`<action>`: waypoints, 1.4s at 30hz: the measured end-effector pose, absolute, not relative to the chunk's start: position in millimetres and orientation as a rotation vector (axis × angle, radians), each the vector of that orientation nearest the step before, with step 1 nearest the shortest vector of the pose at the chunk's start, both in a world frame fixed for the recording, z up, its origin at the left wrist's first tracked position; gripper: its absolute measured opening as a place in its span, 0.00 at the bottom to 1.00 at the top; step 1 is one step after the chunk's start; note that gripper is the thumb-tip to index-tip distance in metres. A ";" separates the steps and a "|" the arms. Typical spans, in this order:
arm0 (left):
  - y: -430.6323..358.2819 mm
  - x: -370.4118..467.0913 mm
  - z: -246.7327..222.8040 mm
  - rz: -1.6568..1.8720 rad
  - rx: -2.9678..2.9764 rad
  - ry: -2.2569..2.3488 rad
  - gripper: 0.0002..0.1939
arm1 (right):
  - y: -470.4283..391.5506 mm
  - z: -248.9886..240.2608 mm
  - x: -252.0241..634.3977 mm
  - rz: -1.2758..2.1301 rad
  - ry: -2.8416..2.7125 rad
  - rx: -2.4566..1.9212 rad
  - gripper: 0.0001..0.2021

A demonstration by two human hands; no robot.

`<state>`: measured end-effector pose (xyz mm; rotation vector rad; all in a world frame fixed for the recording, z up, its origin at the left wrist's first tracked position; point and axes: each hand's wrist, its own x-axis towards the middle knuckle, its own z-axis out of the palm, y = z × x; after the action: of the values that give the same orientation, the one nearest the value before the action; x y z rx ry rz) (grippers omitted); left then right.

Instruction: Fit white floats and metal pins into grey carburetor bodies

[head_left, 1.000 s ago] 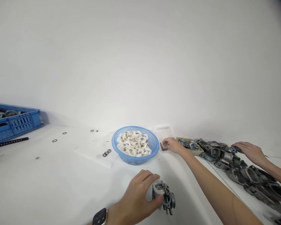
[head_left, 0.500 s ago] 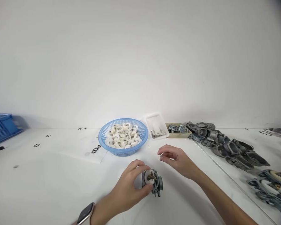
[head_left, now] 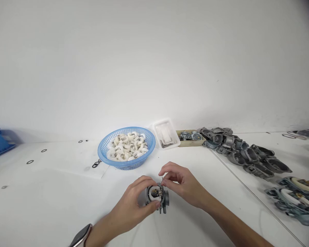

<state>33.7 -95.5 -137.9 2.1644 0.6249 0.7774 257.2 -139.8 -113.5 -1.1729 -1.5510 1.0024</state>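
My left hand [head_left: 134,200] grips a grey metal carburetor body [head_left: 166,198] on the table, thumb and fingers on either side of it. A white curved float [head_left: 154,198] sits in the body's round opening, with brass parts at its middle. Close beside the body's upper right edge is my right hand [head_left: 181,181]. Its thumb and forefinger pinch a thin metal pin [head_left: 162,178], of which only a short tip shows.
Behind my hands stands a blue basket [head_left: 101,151] of white floats. Beside it are a clear plastic tray [head_left: 158,128] with thin pins and a cardboard box [head_left: 190,142] of metal parts. Carburetor bodies [head_left: 249,154] are heaped at right. Black rings [head_left: 95,165] lie left.
My right hand has moved left and down, bringing the pin to the carburetor body. The float now sits lower and turned in the opening. The whole view has shifted slightly.
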 end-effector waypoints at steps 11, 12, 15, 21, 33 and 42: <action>-98.3 35.0 -137.0 0.761 2.165 0.633 0.12 | -137.6 -118.9 250.3 1.051 -1.475 -1.148 0.04; -98.3 35.3 -137.4 0.767 2.165 0.627 0.12 | -137.6 -118.6 250.7 1.056 -1.472 -1.153 0.04; -98.4 35.1 -138.5 0.763 2.133 0.615 0.13 | -137.7 -117.4 251.3 1.077 -1.462 -1.173 0.05; -100.9 32.1 -136.9 0.665 2.009 0.713 0.15 | -138.4 -112.7 249.4 1.120 -1.424 -1.195 0.06; -105.4 34.7 -135.0 0.612 2.003 0.768 0.13 | -138.4 -112.8 245.7 1.290 -1.265 -1.195 0.07; -105.4 34.7 -136.5 0.626 2.014 0.752 0.12 | -134.9 -123.4 246.1 1.102 -1.418 -1.220 0.04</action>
<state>34.7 -105.4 -136.5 2.0135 0.7522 0.6258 246.1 -134.9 -123.4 -1.2197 -1.4183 1.1024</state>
